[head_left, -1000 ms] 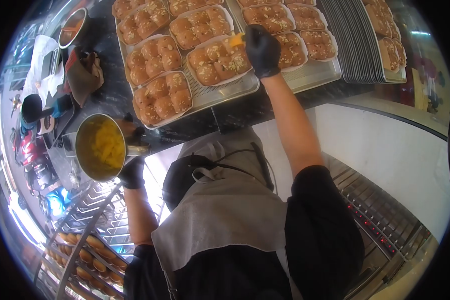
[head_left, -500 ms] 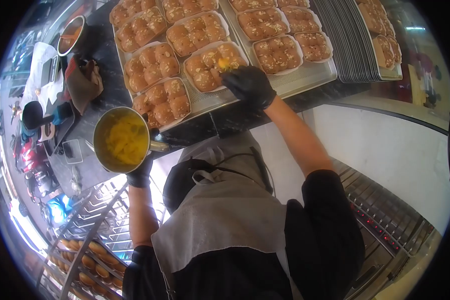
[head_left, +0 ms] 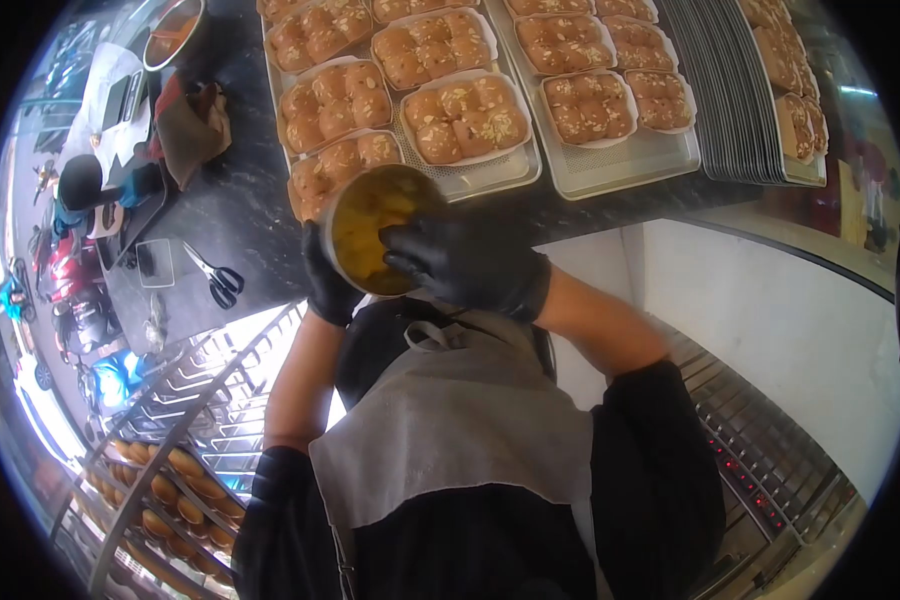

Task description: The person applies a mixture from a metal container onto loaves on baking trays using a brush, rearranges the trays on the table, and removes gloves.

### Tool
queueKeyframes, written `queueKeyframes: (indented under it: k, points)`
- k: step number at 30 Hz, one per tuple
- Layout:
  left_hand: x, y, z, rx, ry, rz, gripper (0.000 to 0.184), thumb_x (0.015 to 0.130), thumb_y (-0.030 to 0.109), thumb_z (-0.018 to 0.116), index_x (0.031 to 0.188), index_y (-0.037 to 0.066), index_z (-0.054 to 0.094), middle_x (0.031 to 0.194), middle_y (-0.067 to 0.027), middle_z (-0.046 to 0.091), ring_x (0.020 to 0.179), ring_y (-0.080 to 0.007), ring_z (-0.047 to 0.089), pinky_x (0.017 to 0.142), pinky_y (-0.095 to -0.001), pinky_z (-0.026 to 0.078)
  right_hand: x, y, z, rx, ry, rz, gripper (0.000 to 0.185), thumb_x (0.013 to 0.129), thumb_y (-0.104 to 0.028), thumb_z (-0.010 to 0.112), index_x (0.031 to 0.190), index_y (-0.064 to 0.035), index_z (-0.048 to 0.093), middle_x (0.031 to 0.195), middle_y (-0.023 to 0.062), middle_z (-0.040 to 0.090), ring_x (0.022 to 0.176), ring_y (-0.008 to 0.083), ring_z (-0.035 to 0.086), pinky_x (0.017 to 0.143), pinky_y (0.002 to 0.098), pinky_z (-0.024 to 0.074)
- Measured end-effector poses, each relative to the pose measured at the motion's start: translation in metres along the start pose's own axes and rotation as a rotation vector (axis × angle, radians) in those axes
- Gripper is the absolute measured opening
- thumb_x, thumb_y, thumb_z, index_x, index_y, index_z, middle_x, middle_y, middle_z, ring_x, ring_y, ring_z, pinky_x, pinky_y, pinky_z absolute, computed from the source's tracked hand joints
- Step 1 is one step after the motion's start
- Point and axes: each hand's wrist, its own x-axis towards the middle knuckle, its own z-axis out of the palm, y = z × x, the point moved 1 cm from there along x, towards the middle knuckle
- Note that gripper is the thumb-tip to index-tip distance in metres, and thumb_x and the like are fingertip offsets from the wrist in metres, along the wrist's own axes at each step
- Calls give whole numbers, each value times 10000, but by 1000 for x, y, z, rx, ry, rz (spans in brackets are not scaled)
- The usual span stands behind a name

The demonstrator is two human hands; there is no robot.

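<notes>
My left hand (head_left: 330, 275), in a black glove, grips a metal saucepan (head_left: 331, 243) from its left side and tilts it towards me. Yellow, soft-looking stuff (head_left: 363, 235) lies inside. Over the pan's mouth, my right hand (head_left: 465, 262), also gloved, has its fingers bent together and dipped in; whatever they pinch is hidden. Just beyond the pan, pull-apart buns (head_left: 465, 118) topped with flakes sit in a paper case on a perforated tray (head_left: 485, 180). The pan partly covers another case of buns (head_left: 345, 160).
A second tray (head_left: 620, 180) of buns stands to the right, beside a stack of dark trays (head_left: 740, 110). Scissors (head_left: 215, 275) lie on the dark counter (head_left: 255, 215) at left. A bowl (head_left: 175, 35) stands back left. A rack (head_left: 160, 460) with baked goods is low left.
My right hand has come back from the buns to the pan, carrying the yellow bit out of sight. The saucepan has moved right and up, now tilted, uncovering the scissors.
</notes>
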Motion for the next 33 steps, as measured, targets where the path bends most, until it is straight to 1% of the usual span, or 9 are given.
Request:
queueKeyframes:
  k: [3,6,13,15,17,19,25,26,33]
  points:
    - [7,-16,-2,-984,-54,-99,898,884,713,416,1480,46,345,1460,-185,432,1320,-334,447,1090,-480,387,-2,5,9,66,180,-10,201,911,-178,674,1079,-73,707,863,130,701,712,292,688,649,347,552]
    - [3,-14,-4,-31,-4,-16,870,891,693,425,1482,59,349,1462,-185,429,1320,-340,446,1085,-482,395,-16,5,-2,201,170,183,167,912,-159,666,1045,-74,722,808,125,684,696,254,689,630,338,553]
    - [-22,-32,-71,-347,98,-47,629,975,496,492,1472,126,386,1445,-152,459,1313,-298,462,1081,-445,403,-34,76,-23,434,635,424,176,973,-143,578,1011,-28,705,828,40,711,621,92,616,590,250,523]
    - [-27,-4,-66,1126,182,27,551,962,281,610,1455,140,409,1438,-138,470,1304,-242,478,1066,-395,419,-25,113,4,208,606,317,197,989,-151,552,999,-20,700,817,31,710,610,95,612,576,245,515]
    - [-39,-3,-80,725,210,59,617,886,134,706,1436,130,427,1420,-120,494,1285,-214,496,1048,-348,431,-12,137,29,391,580,458,178,987,-140,542,1004,-38,687,770,49,694,607,136,651,556,269,517]
    - [-45,20,-65,1456,227,186,719,961,431,546,1483,25,264,1432,-237,422,1309,-358,449,1030,-525,450,-17,156,22,177,642,422,161,969,-141,561,1017,-44,682,788,65,692,640,172,668,571,298,524]
    - [-56,25,-59,579,300,170,709,964,447,511,1448,-21,288,1419,-232,420,1221,-321,495,982,-473,484,-2,131,52,-296,236,-92,190,902,-170,628,1059,-74,676,914,121,685,799,304,667,691,422,540]
    - [-57,23,-56,-121,361,162,697,969,463,475,1435,-27,305,1430,-228,408,1213,-322,495,975,-471,486,-3,121,53,-248,201,-38,173,910,-163,625,1048,-74,681,909,125,691,798,294,676,700,409,544]
    - [-70,26,-72,-517,338,23,678,797,141,771,1354,-18,420,1282,-157,560,1127,-249,583,919,-395,517,-36,165,7,-1,604,440,180,944,-151,612,1038,-21,694,903,156,713,817,248,709,734,342,547]
